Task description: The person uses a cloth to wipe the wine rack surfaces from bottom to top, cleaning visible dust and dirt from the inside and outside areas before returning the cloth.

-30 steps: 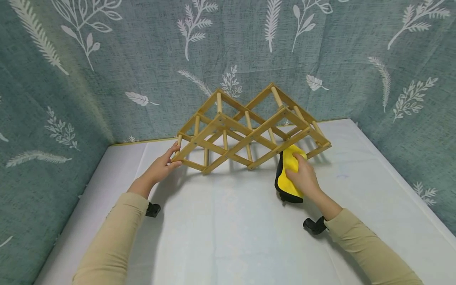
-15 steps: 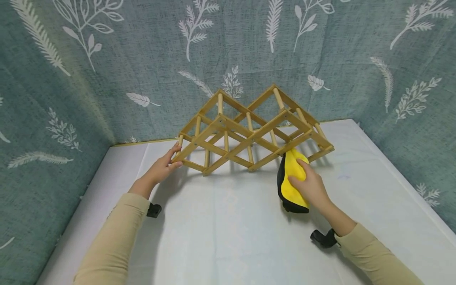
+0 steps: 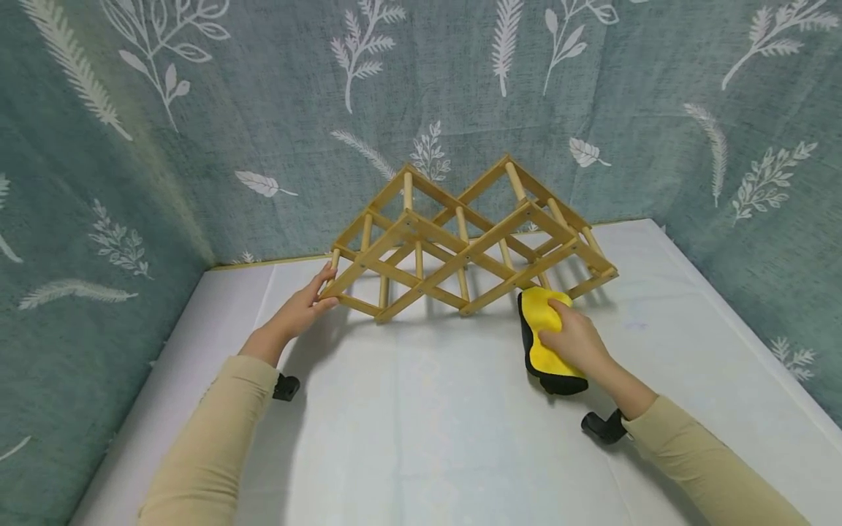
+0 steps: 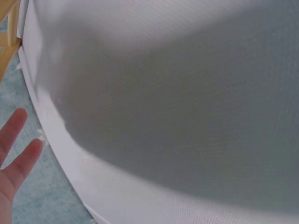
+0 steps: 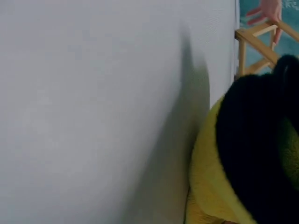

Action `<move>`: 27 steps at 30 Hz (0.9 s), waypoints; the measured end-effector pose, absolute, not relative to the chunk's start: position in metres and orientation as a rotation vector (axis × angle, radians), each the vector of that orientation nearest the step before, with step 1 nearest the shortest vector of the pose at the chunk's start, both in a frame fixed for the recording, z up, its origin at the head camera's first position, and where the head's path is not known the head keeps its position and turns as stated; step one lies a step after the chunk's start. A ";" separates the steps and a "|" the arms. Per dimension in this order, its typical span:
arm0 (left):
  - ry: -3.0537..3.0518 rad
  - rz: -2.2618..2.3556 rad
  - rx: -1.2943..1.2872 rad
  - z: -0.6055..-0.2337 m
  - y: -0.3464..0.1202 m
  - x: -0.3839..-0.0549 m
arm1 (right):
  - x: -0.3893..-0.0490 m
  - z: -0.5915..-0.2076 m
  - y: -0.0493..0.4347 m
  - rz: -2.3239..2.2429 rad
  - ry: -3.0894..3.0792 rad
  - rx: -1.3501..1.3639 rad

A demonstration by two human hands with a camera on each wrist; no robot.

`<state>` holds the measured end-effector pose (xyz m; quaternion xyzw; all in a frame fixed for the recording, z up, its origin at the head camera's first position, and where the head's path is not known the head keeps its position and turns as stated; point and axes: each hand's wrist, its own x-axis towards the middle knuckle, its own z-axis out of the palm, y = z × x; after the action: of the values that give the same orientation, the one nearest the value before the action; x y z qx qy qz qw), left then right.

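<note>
A folding wooden wine rack, made of crossed slats and round dowels, stands at the back of the white table in the head view. My left hand holds its left end between thumb and fingers; in the left wrist view two fingers stick out beside a corner of the rack. My right hand grips a yellow cleaning cloth with black edging, just in front of the rack's lower right part. Folded cloth fills the right side of the right wrist view and hides the right hand there.
Teal fabric with white leaf prints hangs behind and on both sides of the white-covered table. Black camera mounts show under the left wrist and the right wrist.
My right hand has drawn the cloth away from the rack, toward me and slightly right. My left hand keeps its hold, and the rack stays practically in place.
</note>
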<state>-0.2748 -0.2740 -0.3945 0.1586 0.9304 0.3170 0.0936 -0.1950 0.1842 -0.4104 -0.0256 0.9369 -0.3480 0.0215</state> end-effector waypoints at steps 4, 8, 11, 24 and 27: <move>2.750 0.943 0.479 -0.396 -0.271 -0.274 | -0.201 -0.412 0.174 -1.152 2.925 -0.121; 2.758 0.928 0.489 -0.394 -0.270 -0.274 | -0.204 -0.410 0.167 -1.179 2.949 -0.183; 2.756 0.926 0.482 -0.394 -0.270 -0.275 | -0.205 -0.407 0.164 -1.170 2.993 -0.235; 2.747 0.945 0.446 -0.394 -0.271 -0.273 | -0.192 -0.395 0.157 -1.177 2.991 -0.377; 2.753 0.945 0.437 -0.394 -0.272 -0.273 | -0.188 -0.387 0.154 -1.186 2.939 -0.387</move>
<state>-0.2726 -0.2723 -0.3938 0.1479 0.9307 0.3195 0.0990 -0.1883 0.1541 -0.3865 -0.1213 0.9202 -0.3714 -0.0256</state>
